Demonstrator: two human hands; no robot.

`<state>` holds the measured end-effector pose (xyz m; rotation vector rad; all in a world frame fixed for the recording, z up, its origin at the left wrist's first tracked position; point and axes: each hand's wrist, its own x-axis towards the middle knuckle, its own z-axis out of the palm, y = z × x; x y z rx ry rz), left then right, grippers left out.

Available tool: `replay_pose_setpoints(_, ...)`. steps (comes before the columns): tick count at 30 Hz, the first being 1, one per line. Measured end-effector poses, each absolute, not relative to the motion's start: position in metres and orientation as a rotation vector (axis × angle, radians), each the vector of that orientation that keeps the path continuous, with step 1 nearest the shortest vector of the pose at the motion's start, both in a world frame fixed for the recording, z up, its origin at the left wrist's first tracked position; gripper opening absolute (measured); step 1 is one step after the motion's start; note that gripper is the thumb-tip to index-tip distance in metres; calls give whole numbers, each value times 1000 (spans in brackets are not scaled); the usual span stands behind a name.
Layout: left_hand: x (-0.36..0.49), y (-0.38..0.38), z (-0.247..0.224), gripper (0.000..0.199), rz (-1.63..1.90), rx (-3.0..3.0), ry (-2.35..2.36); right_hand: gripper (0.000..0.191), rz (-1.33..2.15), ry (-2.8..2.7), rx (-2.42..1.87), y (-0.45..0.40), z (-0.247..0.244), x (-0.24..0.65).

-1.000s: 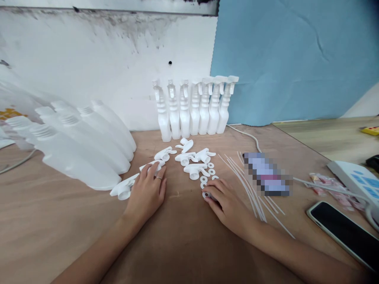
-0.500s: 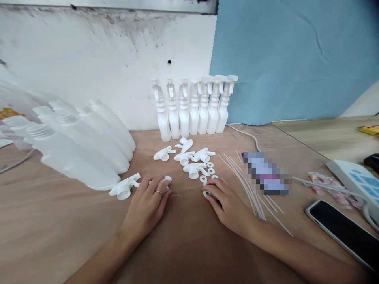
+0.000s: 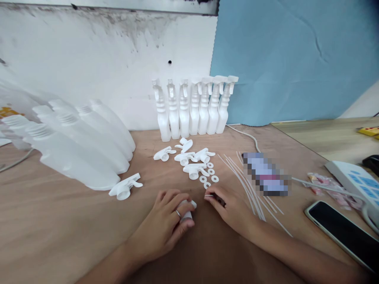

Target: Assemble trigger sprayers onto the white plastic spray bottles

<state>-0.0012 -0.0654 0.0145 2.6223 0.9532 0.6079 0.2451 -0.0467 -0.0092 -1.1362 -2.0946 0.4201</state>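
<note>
My left hand (image 3: 170, 219), with a ring on one finger, is wrapped round a white spray head (image 3: 187, 216) low over the brown table. Facing it, my right hand (image 3: 225, 203) pinches a thin white washer (image 3: 209, 195) between thumb and fingertips. Several loose white washers (image 3: 214, 179) lie just beyond my right hand. Behind them is a cluster of white spray heads (image 3: 194, 170). Another spray head (image 3: 124, 187) rests at the left, beside the open bottles.
Several open white bottles (image 3: 74, 146) stand at the left. Capped spray bottles (image 3: 183, 116) line the wall. Thin white tubes (image 3: 248, 189), a blurred phone-like device (image 3: 265, 173), a black phone (image 3: 343, 232), a power strip (image 3: 358, 181) and pink packets (image 3: 331, 189) lie to the right.
My left hand has moved right and nearer to me, bringing the spray head along. My right hand has lifted a washer off the table, and its fingers have drawn slightly back.
</note>
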Motion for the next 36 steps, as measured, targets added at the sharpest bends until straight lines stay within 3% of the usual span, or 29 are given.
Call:
replay_pose_setpoints(3, -1, -66, 15, 46, 520, 2646, 920, 13, 336, -2031, -1012, -48, -7, 245)
replay_pose_setpoints(5, -2, -65, 13, 48, 574, 2634, 896, 19, 260, -1995, -921, -50, -4, 245)
replay_pose_setpoints(9, -1, -67, 7, 45, 716, 2473, 892, 32, 158, -1994, -704, -55, 4, 245)
replay_pose_setpoints(14, 6, -71, 5, 32, 758, 2270, 886, 30, 43, -2199, -419, -57, 5, 242)
replay_pose_setpoints(18, 8, -69, 6, 27, 849, 2196, 909, 37, 155, -2276, -446, -55, 3, 238)
replay_pose_setpoints(23, 6, -68, 0, 36, 948, 2335, 901, 42, 215, -2302, -323, -55, 2, 239)
replay_pose_setpoints(36, 4, -64, 5, 36, 943, 2721, 868, 29, 160, -2297, -570, -58, -3, 237)
